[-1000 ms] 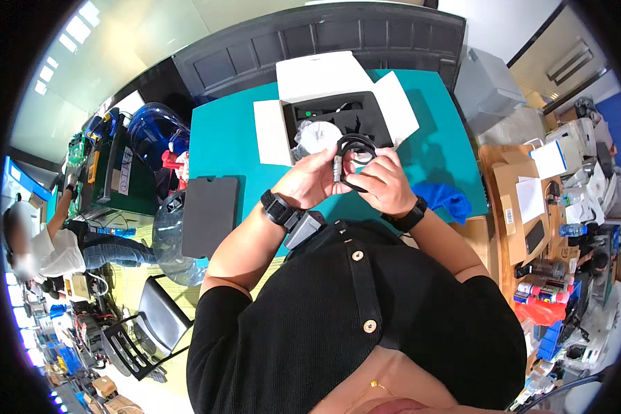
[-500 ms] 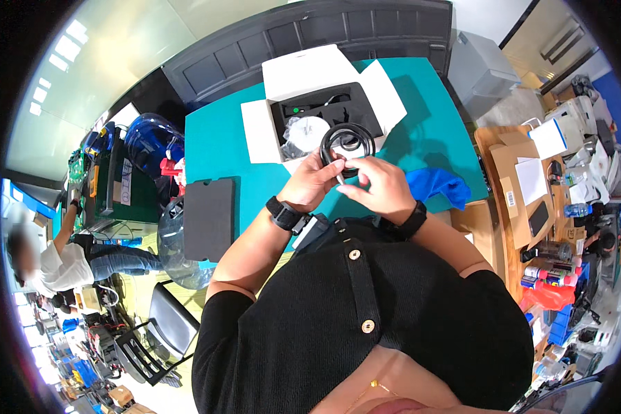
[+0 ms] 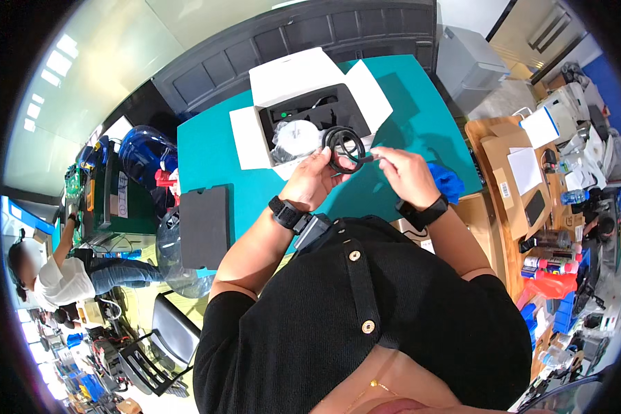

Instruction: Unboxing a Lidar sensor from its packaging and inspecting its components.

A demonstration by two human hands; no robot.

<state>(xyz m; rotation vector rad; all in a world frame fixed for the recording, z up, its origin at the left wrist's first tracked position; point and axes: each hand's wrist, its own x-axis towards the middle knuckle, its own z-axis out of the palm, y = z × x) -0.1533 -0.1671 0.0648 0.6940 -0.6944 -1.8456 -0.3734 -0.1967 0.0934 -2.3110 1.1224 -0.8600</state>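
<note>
A coiled black cable [image 3: 360, 146] is gripped by my left hand [image 3: 312, 182], its fingers closed on the near left side of the loops. To the right, my right hand [image 3: 408, 176] pinches the cable's free end between thumb and fingers, apart from the coil. Just beyond the hands stands an open white box [image 3: 250, 136] with its flaps spread out. Black foam [image 3: 345, 110] with cut-outs fills it. A round white item [image 3: 297, 137] in clear plastic lies in the box's near left part. The coil covers the box's near right corner.
The box stands on a green-topped table [image 3: 414, 96]. A flat black foam sheet [image 3: 204, 228] lies at its left edge, a blue cloth [image 3: 446, 183] at its right. A cluttered wooden table [image 3: 486, 134] is on the right. A black chair [image 3: 171, 330] and another person [image 3: 65, 276] are at the left.
My right hand has moved right, away from my left hand, drawing the cable's end out from the coil. The coil stays in my left hand. The view has shifted slightly.
</note>
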